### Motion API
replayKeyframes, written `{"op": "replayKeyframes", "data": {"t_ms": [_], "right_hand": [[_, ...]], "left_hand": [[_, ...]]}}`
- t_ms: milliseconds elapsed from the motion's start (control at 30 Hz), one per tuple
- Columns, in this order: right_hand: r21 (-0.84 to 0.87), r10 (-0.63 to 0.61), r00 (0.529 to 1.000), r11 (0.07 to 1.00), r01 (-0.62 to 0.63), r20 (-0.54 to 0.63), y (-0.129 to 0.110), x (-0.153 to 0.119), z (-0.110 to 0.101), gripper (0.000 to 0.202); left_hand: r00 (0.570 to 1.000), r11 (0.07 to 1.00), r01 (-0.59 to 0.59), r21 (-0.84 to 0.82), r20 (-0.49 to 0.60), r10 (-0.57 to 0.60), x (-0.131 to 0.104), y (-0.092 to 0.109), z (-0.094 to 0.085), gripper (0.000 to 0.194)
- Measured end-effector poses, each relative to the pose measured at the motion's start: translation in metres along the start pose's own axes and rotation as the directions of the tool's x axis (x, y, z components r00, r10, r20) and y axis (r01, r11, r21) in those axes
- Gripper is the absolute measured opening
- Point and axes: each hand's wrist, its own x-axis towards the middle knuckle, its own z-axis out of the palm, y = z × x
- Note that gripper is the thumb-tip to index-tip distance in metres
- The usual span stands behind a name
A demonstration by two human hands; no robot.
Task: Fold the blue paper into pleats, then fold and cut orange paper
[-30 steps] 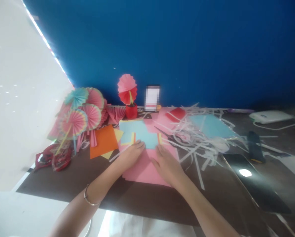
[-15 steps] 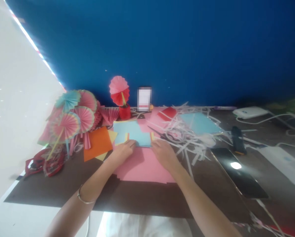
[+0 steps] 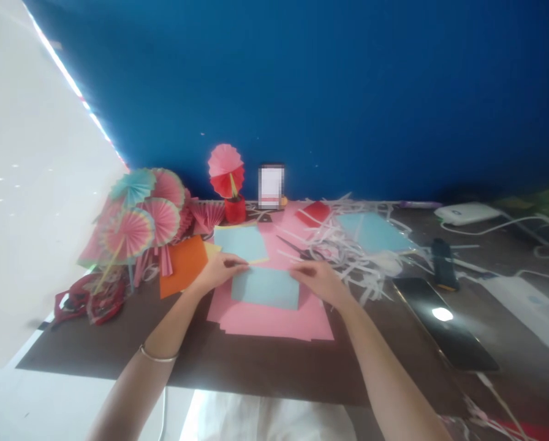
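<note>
A light blue paper (image 3: 265, 289) is held over pink sheets (image 3: 269, 324) by its two far corners. My left hand (image 3: 222, 269) pinches the far left corner between thumb and fingers. On the far right corner, my right hand (image 3: 319, 278) has a similar pinch. Behind them lies another blue sheet (image 3: 240, 242) with yellow edges. An orange sheet (image 3: 182, 266) is to the left of my left hand, overlapping a yellow one. Dark scissors (image 3: 297, 248) rest beyond my right hand, partly among white paper strips (image 3: 348, 251).
Pleated paper fans (image 3: 141, 214) are heaped at the left, near a red pot (image 3: 234, 210) holding a pink and red rosette. A black phone (image 3: 444, 321) with a cable lies at the right, near a dark object (image 3: 443, 263) and a white device (image 3: 467, 212).
The held blue paper has moved toward me and now shows a wide plain blue face, its yellow and orange edge strips out of sight. My hands have moved apart to its far corners.
</note>
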Motion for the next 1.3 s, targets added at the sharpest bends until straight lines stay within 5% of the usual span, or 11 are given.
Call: {"op": "replayKeyframes", "data": {"t_ms": [167, 333, 567, 833, 1167, 1300], "right_hand": [[-0.165, -0.125, 0.992, 0.979, 0.12, -0.016, 0.016, 0.004, 0.013, 0.018], [-0.305, -0.274, 0.962, 0.917, 0.259, -0.008, 0.023, 0.004, 0.016, 0.021], [-0.494, -0.418, 0.906, 0.777, 0.391, 0.06, 0.024, 0.004, 0.016, 0.021], [-0.67, -0.422, 0.878, 0.588, 0.454, 0.225, 0.025, 0.004, 0.022, 0.02], [-0.564, -0.371, 0.926, 0.752, 0.341, 0.065, 0.013, -0.001, 0.024, 0.021], [-0.481, -0.283, 0.959, 0.846, 0.231, -0.036, 0.02, 0.006, 0.028, 0.005]], "left_hand": [[0.98, 0.937, -0.2, 0.285, 0.078, 0.185, 0.005, -0.016, -0.001, 0.02], [0.899, 0.793, -0.438, 0.424, 0.188, 0.396, 0.007, -0.024, -0.003, 0.019], [0.889, 0.76, -0.458, 0.462, 0.24, 0.39, 0.004, -0.025, -0.006, 0.023], [0.874, 0.746, -0.483, 0.458, 0.31, 0.374, 0.001, -0.02, -0.007, 0.027], [0.905, 0.785, -0.418, 0.458, 0.281, 0.318, -0.005, -0.008, -0.004, 0.009], [0.924, 0.827, -0.381, 0.413, 0.204, 0.324, -0.001, -0.012, 0.001, 0.017]]}}
